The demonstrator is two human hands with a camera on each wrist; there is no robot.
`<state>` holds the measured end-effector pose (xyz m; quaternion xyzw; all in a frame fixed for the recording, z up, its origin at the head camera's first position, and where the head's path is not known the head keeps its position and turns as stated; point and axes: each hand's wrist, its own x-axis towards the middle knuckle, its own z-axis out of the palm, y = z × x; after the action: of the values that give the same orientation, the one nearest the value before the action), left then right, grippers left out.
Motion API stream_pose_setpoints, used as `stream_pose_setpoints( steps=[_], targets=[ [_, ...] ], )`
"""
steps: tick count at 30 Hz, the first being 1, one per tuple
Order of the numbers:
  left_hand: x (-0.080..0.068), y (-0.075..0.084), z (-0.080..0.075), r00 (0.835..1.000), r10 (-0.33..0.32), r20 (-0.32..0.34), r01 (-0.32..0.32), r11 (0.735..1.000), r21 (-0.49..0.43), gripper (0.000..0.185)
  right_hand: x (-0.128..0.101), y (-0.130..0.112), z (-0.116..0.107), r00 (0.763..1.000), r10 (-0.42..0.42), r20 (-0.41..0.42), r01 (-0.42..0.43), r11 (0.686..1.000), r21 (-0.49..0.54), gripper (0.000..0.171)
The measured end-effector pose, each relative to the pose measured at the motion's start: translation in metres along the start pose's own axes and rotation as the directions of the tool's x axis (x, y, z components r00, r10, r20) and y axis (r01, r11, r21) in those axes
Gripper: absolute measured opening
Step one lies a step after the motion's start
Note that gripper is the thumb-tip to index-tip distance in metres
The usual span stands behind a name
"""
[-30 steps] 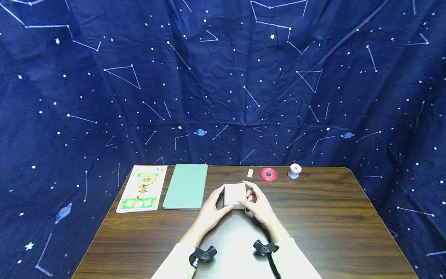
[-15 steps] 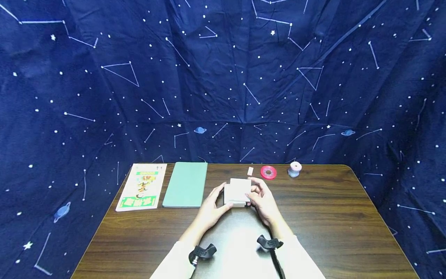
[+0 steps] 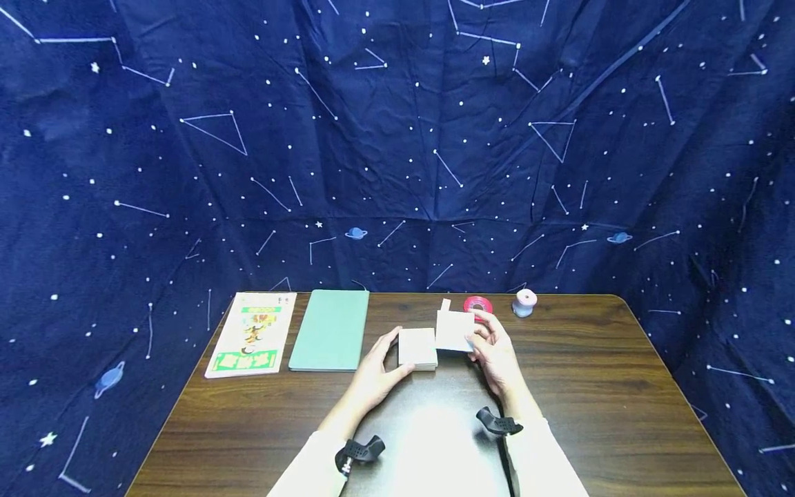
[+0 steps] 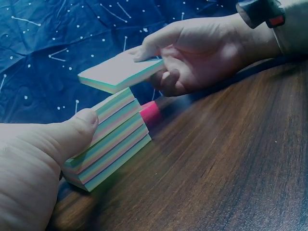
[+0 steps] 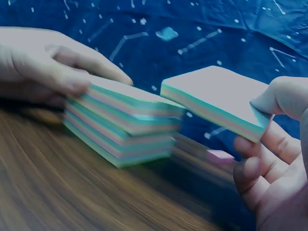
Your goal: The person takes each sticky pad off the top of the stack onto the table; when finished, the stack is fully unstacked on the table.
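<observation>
— Far left of the table (image 3: 577, 386)?

— A printed booklet (image 3: 251, 334), lying flat. Just beside it, a green notebook (image 3: 330, 330), also flat.

— And next along?

— The left hand (image 3: 373, 376), thumb and fingers curled round the paper pad (image 3: 417, 347), gripping it at the sides. Pad flat on the wood, near the middle, with pastel-striped edges plain in the left wrist view (image 4: 108, 139).

— To the right of that?

— A thinner slab of sheets (image 3: 455, 330), lifted clear of the pad and raised just above and beside it, not touching. Pinched by the right hand (image 3: 497, 355), thumb on top and fingers curled underneath, as seen from the right wrist (image 5: 219, 101).

— Behind it?

— A small paper slip (image 3: 445, 304), mostly hidden by the slab. Then a red tape roll (image 3: 478, 304) at the back edge, partly covered by the fingers. Farthest right, a small spool (image 3: 525, 302), perhaps ribbon or thread; too small to tell. Starry blue cloth (image 3: 397, 138) behind everything.
</observation>
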<state>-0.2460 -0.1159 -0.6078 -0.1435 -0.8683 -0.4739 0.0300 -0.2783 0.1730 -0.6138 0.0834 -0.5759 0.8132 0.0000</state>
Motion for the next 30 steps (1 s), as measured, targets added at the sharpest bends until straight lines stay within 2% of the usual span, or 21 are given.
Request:
stream_pose_setpoints(
  steps=[7, 14, 19, 22, 25, 28, 30],
  targets=[
    [0.000, -0.013, 0.007, 0.994, 0.093, -0.050, -0.091, 0.995, 0.039, 0.085, -0.002, -0.011, -0.019, 0.997, -0.009, -0.078, -0.007, 0.978, -0.209, 0.055],
    [-0.001, -0.001, 0.001, 0.999, 0.042, -0.013, -0.042, 0.999, 0.016, 0.084, 0.000, -0.010, -0.024, 0.997, 0.016, -0.082, -0.044, 0.936, -0.349, 0.051],
    [-0.001, -0.003, 0.003, 0.998, 0.058, -0.023, -0.057, 0.997, 0.047, 0.084, 0.000, -0.005, -0.023, 0.997, -0.004, -0.075, -0.029, 0.899, -0.437, 0.048],
    [-0.001, -0.002, 0.003, 1.000, 0.017, 0.002, -0.017, 1.000, 0.023, 0.085, 0.001, -0.004, -0.022, 0.995, -0.041, -0.089, -0.014, 0.838, -0.546, 0.048],
    [-0.001, 0.000, 0.002, 1.000, -0.003, 0.014, 0.003, 1.000, 0.014, 0.085, 0.002, -0.005, -0.020, 0.988, -0.107, -0.110, 0.006, 0.744, -0.669, 0.047],
    [0.000, 0.002, 0.001, 1.000, 0.006, 0.008, -0.006, 1.000, 0.018, 0.084, 0.003, -0.006, -0.019, 0.979, -0.170, -0.114, 0.025, 0.653, -0.757, 0.045],
    [0.000, 0.003, 0.001, 1.000, 0.003, 0.007, -0.003, 1.000, 0.014, 0.084, 0.003, -0.007, -0.018, 0.974, -0.193, -0.114, 0.029, 0.612, -0.791, 0.044]
  ],
)
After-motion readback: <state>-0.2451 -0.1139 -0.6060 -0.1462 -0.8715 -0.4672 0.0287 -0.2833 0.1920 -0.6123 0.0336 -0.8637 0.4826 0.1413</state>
